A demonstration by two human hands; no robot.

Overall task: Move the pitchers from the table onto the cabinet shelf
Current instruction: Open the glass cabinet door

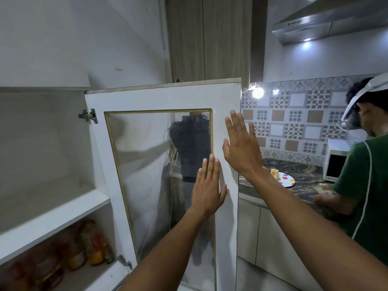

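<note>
- We see both hands raised flat toward the white cabinet door with its brass-trimmed mirrored panel [159,164], which stands swung open.
- Our left hand [206,185] is spread with fingers straight, its grip fully open and holding nothing; its fingertips lie at the panel's right edge, and we cannot tell whether they press on it.
- Our right hand [241,148] is likewise open and empty, palm toward the door's white frame near its free edge.
- The upper white cabinet shelf [52,211] lies bare as far as the view reaches; no pitcher stands on it.
- On the lower shelf we make out blurred jars with orange and red contents [84,246], too soft to name.
- No pitcher shows anywhere, and the desk they should come from is outside the view, so we cannot say where they stand.
- We judge the task barely begun or at a door step: the cabinet is open and the shelf is free, yet no pitcher has been carried, so all the moving seems left to do.
- The mirrored panel gives back a dark-clad figure, its head cut off by the frame.
- At the right another person in a green shirt [365,185] works at the dark marbled kitchen counter [298,171], partly cut by the edge; a white plate with coloured dots [286,179] and a white microwave [336,162] sit there.
- The cabinet's left part and floor are out of sight.
</note>
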